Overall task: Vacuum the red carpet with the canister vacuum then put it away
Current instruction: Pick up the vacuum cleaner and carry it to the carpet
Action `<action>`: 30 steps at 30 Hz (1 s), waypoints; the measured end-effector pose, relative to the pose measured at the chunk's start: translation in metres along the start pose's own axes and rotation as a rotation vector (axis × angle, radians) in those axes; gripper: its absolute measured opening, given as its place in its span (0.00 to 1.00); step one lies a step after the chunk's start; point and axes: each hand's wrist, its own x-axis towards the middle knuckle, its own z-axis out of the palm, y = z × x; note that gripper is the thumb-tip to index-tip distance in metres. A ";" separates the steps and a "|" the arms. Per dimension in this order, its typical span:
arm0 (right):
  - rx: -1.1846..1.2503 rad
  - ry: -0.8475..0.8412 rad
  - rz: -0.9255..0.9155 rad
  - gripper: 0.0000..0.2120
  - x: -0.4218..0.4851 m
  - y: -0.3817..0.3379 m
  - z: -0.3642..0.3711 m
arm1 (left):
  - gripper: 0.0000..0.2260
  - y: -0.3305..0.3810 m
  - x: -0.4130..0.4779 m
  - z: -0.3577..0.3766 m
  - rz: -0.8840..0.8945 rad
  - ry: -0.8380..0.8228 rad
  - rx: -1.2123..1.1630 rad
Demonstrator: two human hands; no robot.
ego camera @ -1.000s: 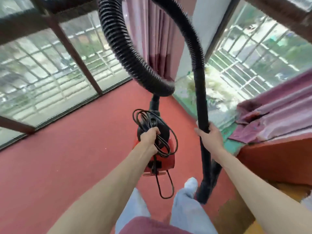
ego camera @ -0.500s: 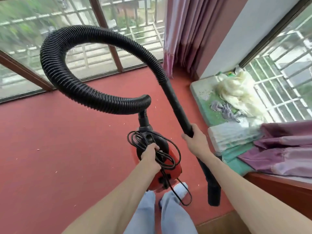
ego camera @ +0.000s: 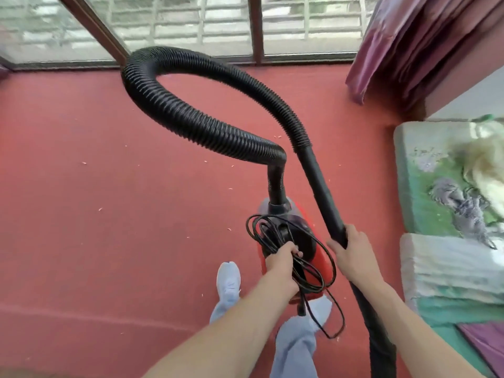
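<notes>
Glazed window wall with dark brown frame bars (ego camera: 256,28), along the top. Pleated purple-pink curtain (ego camera: 425,45), upper right corner. Green-and-white printed mat (ego camera: 425,192), right edge, with pale cream cloth heap (ego camera: 488,162) lying on it. Folded whitish bedding (ego camera: 450,268), just below.

Daylight comes through a wide window (ego camera: 191,25) with dark frames. A purple curtain (ego camera: 425,45) hangs at the right, beside a white wall (ego camera: 474,99).

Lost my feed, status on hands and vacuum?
Left hand grips red canister vacuum plus coiled black cord. Right hand grips black rigid wand. Cord loop dangling near feet.
</notes>
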 end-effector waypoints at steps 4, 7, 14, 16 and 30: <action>-0.115 -0.065 -0.014 0.16 0.041 0.047 0.037 | 0.04 -0.011 0.076 0.004 -0.021 0.048 -0.019; -0.140 -0.098 -0.054 0.19 0.072 0.068 0.064 | 0.06 -0.019 0.126 0.002 -0.034 0.070 -0.039; -0.175 -0.113 -0.090 0.20 0.143 0.085 0.128 | 0.07 -0.023 0.212 0.001 -0.017 0.149 -0.086; -0.170 -0.107 -0.117 0.19 0.159 0.091 0.147 | 0.06 -0.019 0.229 -0.007 -0.002 0.166 -0.076; -0.186 -0.098 0.036 0.14 0.222 0.122 0.220 | 0.11 -0.009 0.265 -0.030 -0.062 0.161 -0.096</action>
